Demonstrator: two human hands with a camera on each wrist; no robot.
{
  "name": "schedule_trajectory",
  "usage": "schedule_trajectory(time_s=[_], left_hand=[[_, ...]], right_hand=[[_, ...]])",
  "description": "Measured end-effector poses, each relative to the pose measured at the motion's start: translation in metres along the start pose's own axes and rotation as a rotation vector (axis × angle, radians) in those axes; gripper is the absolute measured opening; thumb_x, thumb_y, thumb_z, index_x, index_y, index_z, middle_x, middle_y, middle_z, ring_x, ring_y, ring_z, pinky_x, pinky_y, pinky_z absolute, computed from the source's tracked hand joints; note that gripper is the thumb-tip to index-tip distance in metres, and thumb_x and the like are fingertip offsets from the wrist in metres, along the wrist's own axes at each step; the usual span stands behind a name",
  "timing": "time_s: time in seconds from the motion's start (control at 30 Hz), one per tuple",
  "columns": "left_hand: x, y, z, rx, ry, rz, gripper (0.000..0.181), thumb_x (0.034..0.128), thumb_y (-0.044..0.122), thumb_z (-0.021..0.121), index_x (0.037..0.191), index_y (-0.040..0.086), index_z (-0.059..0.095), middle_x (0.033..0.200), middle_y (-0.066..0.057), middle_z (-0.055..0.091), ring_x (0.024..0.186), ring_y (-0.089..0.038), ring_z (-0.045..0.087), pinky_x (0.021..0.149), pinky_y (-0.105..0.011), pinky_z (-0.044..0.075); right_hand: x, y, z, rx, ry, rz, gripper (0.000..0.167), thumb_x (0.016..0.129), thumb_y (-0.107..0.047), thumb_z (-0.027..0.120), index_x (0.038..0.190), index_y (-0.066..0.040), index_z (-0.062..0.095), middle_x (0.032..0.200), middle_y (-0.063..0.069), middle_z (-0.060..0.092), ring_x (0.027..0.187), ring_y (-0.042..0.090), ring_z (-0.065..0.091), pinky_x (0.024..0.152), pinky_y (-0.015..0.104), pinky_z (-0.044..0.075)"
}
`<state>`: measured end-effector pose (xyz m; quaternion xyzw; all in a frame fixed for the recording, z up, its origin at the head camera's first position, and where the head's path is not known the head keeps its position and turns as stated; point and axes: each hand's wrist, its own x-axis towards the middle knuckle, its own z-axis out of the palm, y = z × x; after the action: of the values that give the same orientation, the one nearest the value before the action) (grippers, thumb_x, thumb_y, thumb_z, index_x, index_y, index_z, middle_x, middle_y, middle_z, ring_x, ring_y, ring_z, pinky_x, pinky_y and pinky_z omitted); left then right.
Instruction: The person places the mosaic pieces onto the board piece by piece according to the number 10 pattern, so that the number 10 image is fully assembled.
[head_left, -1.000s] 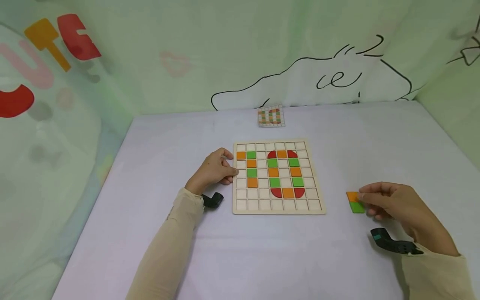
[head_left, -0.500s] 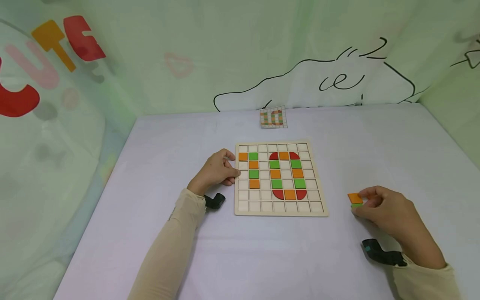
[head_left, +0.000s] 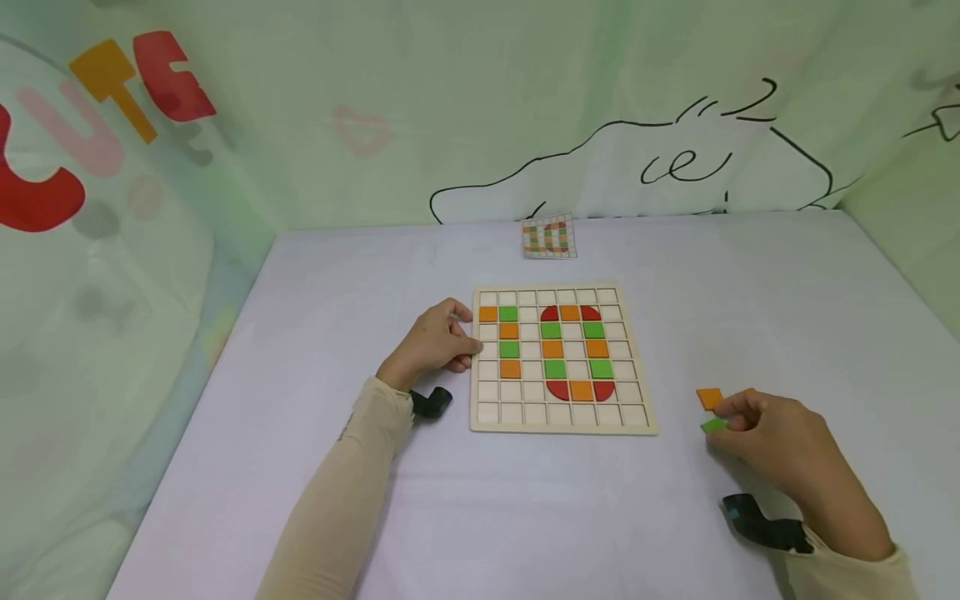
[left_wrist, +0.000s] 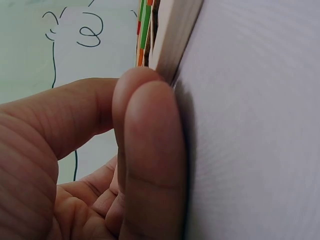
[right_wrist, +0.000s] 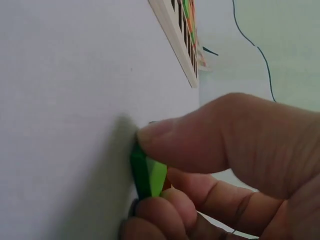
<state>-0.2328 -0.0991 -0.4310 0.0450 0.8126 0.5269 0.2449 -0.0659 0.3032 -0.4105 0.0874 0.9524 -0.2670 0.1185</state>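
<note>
A square wooden grid board (head_left: 525,429) lies flat in mid-table, with orange, green and red tiles set in some of its cells. At its left edge, my left hand (head_left: 431,342) grips the rim, thumb over the border and fingers curled beside it; the left wrist view has the fingertips against the board's side (left_wrist: 172,40). Right of the board, my right hand (head_left: 780,433) pinches a green square tile (right_wrist: 152,172) between thumb and fingers, tilted just off the cloth. An orange square tile (head_left: 709,399) lies beside the fingertips. A bit of orange shows behind the index finger, mostly hidden.
A small printed pattern card (head_left: 550,237) stands behind the board near the back wall. White cloth covers the table (head_left: 570,517). Green printed fabric (head_left: 480,92) closes off the back and sides. A black wrist camera mount (head_left: 765,523) juts below the right hand.
My right hand has moved slightly toward me and drawn the green tile away from the orange one; the two lay edge to edge before. The left hand stays at the board.
</note>
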Motion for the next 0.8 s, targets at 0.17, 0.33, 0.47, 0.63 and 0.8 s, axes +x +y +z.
schedule_trajectory(time_s=[0.17,0.33,0.47,0.63,0.8], left_hand=[[0.000,0.001,0.000,-0.001,-0.001,-0.002,0.045,0.0921,0.003,0.078,0.129,0.005,0.051,0.088,-0.011,0.064,0.063,-0.015,0.066,0.061,-0.026,0.063],[0.000,0.000,0.001,0.003,0.000,0.000,0.045,0.0920,0.003,0.078,0.129,0.005,0.052,0.088,-0.011,0.063,0.063,-0.016,0.067,0.061,-0.027,0.063],[0.001,0.000,0.000,0.006,0.004,0.004,0.046,0.0918,0.002,0.078,0.129,0.005,0.052,0.088,-0.011,0.064,0.063,-0.016,0.067,0.061,-0.027,0.063],[0.001,-0.001,0.000,-0.007,0.001,-0.001,0.046,0.0917,0.002,0.078,0.128,0.005,0.052,0.088,-0.011,0.064,0.063,-0.016,0.067,0.061,-0.027,0.063],[0.001,-0.001,0.000,-0.014,-0.001,-0.003,0.045,0.0917,0.002,0.078,0.128,0.005,0.052,0.088,-0.011,0.063,0.063,-0.015,0.067,0.061,-0.027,0.063]], right_hand=[[-0.004,0.000,0.001,-0.031,0.024,-0.008,0.038,0.090,-0.025,0.076,0.112,0.006,0.071,0.093,0.004,0.069,0.084,0.018,0.056,0.060,0.024,0.041],[-0.003,-0.001,0.004,-0.019,0.022,-0.013,0.037,0.088,-0.024,0.076,0.110,0.004,0.068,0.092,0.005,0.067,0.084,0.019,0.055,0.059,0.024,0.041],[-0.002,-0.002,0.007,0.014,0.048,-0.033,0.031,0.090,-0.021,0.077,0.109,0.001,0.067,0.089,0.005,0.063,0.077,0.018,0.054,0.056,0.025,0.042],[-0.001,-0.005,0.009,0.233,-0.001,-0.030,0.033,0.097,-0.019,0.074,0.119,0.006,0.066,0.093,0.004,0.070,0.071,0.013,0.065,0.060,0.025,0.056],[0.004,-0.013,0.007,0.393,-0.066,0.012,0.041,0.099,-0.030,0.074,0.124,0.002,0.067,0.087,0.000,0.072,0.073,0.013,0.066,0.063,0.027,0.057]])
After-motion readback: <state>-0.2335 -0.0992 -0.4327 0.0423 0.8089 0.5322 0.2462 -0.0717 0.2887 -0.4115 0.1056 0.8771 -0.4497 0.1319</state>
